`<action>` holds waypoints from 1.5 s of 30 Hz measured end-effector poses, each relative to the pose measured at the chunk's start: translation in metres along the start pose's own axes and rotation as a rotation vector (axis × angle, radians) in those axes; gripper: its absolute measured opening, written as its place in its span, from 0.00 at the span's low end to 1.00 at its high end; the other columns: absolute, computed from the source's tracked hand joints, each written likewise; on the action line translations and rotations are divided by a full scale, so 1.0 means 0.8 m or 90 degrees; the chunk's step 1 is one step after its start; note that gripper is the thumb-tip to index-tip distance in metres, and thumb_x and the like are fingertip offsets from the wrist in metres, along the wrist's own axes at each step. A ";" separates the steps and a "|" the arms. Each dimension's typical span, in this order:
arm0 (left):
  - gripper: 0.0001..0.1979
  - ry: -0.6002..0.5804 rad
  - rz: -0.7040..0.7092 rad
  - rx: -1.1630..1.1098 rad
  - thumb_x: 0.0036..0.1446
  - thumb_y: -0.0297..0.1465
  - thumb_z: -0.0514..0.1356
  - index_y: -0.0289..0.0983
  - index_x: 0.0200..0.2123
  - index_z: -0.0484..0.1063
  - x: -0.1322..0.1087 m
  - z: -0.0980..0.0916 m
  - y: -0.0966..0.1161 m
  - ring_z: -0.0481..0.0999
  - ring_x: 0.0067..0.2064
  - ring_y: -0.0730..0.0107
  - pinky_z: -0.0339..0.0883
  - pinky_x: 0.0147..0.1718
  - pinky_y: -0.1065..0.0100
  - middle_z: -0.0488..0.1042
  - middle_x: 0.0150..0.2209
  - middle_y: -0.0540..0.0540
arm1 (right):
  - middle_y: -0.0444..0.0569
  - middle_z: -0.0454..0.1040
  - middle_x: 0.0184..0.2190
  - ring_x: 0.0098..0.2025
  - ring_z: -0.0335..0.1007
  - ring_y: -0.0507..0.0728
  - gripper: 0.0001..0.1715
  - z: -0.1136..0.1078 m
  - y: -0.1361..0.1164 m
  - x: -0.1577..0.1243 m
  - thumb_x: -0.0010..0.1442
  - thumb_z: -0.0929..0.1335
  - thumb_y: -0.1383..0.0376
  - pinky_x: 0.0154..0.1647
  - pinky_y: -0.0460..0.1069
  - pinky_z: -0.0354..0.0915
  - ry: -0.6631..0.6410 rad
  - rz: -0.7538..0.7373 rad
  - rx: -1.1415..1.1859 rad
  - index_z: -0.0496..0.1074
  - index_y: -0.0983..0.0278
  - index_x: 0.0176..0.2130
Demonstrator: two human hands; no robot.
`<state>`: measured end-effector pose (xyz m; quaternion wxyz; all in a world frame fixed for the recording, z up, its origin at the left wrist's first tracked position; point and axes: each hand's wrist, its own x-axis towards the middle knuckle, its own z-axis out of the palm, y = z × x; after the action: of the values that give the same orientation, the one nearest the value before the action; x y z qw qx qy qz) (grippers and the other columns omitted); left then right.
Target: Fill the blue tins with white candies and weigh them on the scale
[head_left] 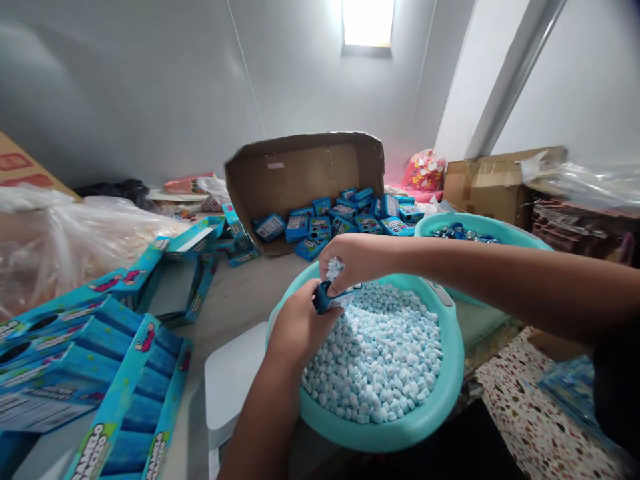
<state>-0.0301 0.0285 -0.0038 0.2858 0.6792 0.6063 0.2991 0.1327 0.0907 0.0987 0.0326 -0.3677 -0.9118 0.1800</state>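
Observation:
My left hand grips a small blue box over the left rim of a turquoise basin. The box's top faces my right hand, which is closed around several pale candies right above it. Some candies show between the curled fingers. The basin holds a heap of pale blue and white candies. Part of the small box is hidden by my fingers.
A cardboard box lies on its side with several small blue boxes spilling out. Blue display cartons stand at left. A white flat-topped device sits beside the basin; a second turquoise basin is behind my right arm.

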 end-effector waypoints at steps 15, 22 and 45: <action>0.13 -0.033 -0.003 -0.003 0.50 0.40 0.68 0.43 0.38 0.75 -0.004 -0.002 0.012 0.78 0.39 0.58 0.64 0.34 0.63 0.80 0.35 0.51 | 0.39 0.69 0.23 0.22 0.59 0.46 0.19 0.069 -0.018 0.033 0.44 0.79 0.59 0.19 0.43 0.50 0.458 0.035 0.974 0.72 0.63 0.32; 0.14 -0.014 0.010 0.023 0.50 0.39 0.68 0.42 0.39 0.74 -0.004 -0.001 0.011 0.79 0.39 0.57 0.62 0.33 0.64 0.80 0.37 0.48 | 0.39 0.70 0.21 0.23 0.63 0.47 0.17 0.081 -0.017 0.034 0.45 0.78 0.61 0.22 0.44 0.58 0.491 0.019 0.991 0.71 0.63 0.31; 0.18 0.003 -0.031 -0.060 0.52 0.41 0.65 0.44 0.46 0.77 0.000 0.001 0.000 0.80 0.43 0.54 0.69 0.40 0.61 0.82 0.41 0.50 | 0.42 0.68 0.18 0.19 0.65 0.50 0.37 0.069 0.002 0.015 0.55 0.69 0.33 0.20 0.45 0.61 0.333 0.043 0.808 0.64 0.62 0.22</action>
<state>-0.0298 0.0283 -0.0043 0.3235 0.6493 0.6083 0.3220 0.1145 0.0830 0.0456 0.4549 -0.3369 -0.5805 0.5854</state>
